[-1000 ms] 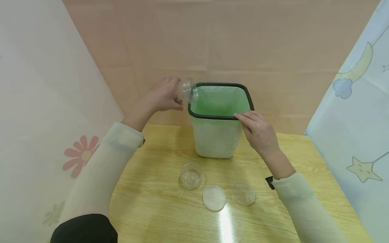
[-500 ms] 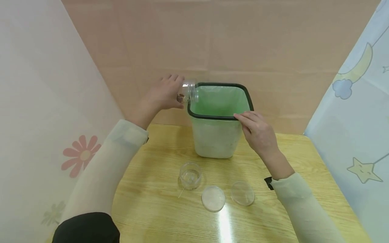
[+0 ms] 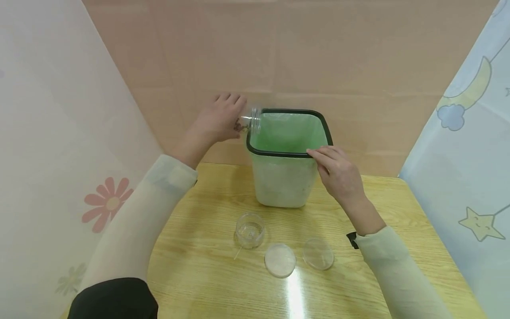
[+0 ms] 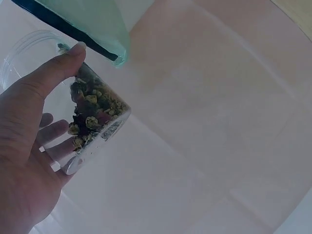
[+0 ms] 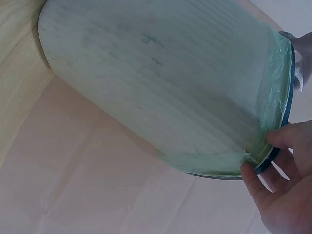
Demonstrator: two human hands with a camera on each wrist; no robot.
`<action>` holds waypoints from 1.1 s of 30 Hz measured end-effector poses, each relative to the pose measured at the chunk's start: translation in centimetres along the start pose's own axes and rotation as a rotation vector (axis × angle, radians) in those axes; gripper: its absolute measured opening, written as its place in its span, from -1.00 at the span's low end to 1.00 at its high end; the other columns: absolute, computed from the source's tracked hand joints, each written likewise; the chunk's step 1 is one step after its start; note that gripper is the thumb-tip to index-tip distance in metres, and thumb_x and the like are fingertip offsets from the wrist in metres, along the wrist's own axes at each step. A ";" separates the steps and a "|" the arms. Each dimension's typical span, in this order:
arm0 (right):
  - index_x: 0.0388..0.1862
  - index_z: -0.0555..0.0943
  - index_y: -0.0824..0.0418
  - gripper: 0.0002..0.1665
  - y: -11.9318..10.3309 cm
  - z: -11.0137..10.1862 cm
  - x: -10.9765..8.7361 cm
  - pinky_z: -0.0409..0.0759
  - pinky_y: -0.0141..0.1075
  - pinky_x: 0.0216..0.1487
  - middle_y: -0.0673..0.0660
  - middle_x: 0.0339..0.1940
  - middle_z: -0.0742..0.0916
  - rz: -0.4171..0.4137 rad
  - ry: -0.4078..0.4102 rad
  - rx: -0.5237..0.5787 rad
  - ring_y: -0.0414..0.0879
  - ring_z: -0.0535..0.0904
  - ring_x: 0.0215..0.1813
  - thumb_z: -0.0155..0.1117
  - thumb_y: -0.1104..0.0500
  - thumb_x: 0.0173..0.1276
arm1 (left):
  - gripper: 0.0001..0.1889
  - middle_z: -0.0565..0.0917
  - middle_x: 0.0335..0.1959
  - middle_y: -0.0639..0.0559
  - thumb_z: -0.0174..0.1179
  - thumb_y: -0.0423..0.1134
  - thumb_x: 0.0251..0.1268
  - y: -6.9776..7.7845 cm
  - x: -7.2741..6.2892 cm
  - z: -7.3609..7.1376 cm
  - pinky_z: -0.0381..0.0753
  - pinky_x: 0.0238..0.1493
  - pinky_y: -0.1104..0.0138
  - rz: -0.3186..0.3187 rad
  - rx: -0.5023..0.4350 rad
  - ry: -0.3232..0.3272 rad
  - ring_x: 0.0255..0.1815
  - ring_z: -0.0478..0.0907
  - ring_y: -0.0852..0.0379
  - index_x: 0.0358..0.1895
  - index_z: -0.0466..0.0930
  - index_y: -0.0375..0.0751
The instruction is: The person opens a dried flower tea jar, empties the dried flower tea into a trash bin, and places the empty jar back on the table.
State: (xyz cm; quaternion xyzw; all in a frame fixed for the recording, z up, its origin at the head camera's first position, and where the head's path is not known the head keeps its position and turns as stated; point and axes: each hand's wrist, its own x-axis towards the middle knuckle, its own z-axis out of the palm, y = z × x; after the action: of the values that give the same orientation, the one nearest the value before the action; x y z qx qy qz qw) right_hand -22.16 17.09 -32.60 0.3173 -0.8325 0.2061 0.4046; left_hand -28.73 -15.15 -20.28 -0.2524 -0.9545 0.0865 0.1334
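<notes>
My left hand [image 3: 219,118] grips a clear plastic jar [image 3: 253,119], tipped on its side at the left rim of a whitish waste bin [image 3: 283,184]. Its mouth points toward the bin's inside. Dried flowers [image 4: 95,112] lie in the lower part of the jar, seen in the left wrist view, with my thumb along one side and fingers behind. A green bag [image 3: 284,133] lines the bin under a dark rim ring [image 3: 279,154]. At the front right corner, my right hand [image 3: 341,173] pinches the rim, thumb and fingers on either side, in the right wrist view.
A short clear container [image 3: 250,235] stands on the wooden table [image 3: 191,266] before the bin. Nearby lie a whitish round lid [image 3: 280,260] and a clear round lid [image 3: 318,254]. A thin pale strip [image 3: 237,253] is beside the container. A papered wall [image 3: 358,66] rises behind.
My left hand has shifted slightly up and to the right with the tipped jar, which now looks nearer to level. The right hand keeps its hold on the rim, and the bin has not moved.
</notes>
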 end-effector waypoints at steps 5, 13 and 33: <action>0.04 0.76 0.24 -0.60 0.1 0.2 0.2 0.68 0.02 0.02 0.22 -0.11 0.79 -0.005 0.006 -0.004 0.19 0.65 0.05 0.29 0.53 0.30 | -0.12 0.43 0.31 -0.19 0.54 -0.01 0.09 0.3 0.3 -0.3 0.27 0.43 -0.05 0.019 0.050 0.030 0.33 0.31 -0.20 0.36 0.22 -0.27; 0.02 0.76 0.25 -0.60 0.1 0.3 0.3 0.67 0.02 0.05 0.22 -0.12 0.80 -0.005 0.011 -0.005 0.17 0.65 0.03 0.28 0.53 0.28 | -0.12 0.42 0.31 -0.20 0.53 -0.03 0.09 0.6 0.7 -0.6 0.25 0.47 -0.05 0.039 0.093 0.035 0.34 0.32 -0.22 0.36 0.21 -0.29; 0.04 0.76 0.25 -0.59 -0.1 0.4 0.4 0.67 0.02 0.04 0.21 -0.12 0.79 -0.003 0.007 -0.002 0.16 0.65 0.04 0.29 0.55 0.27 | -0.15 0.44 0.30 -0.22 0.55 -0.15 0.07 0.3 1.1 -0.5 0.19 0.51 0.00 0.065 0.126 0.089 0.34 0.33 -0.21 0.35 0.24 -0.30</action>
State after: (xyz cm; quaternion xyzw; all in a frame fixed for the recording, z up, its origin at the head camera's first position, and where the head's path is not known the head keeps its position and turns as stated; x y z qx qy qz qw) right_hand -22.49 16.70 -32.51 0.3175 -0.8309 0.2059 0.4079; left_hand -29.36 -14.29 -19.64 -0.2782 -0.9315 0.1395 0.1883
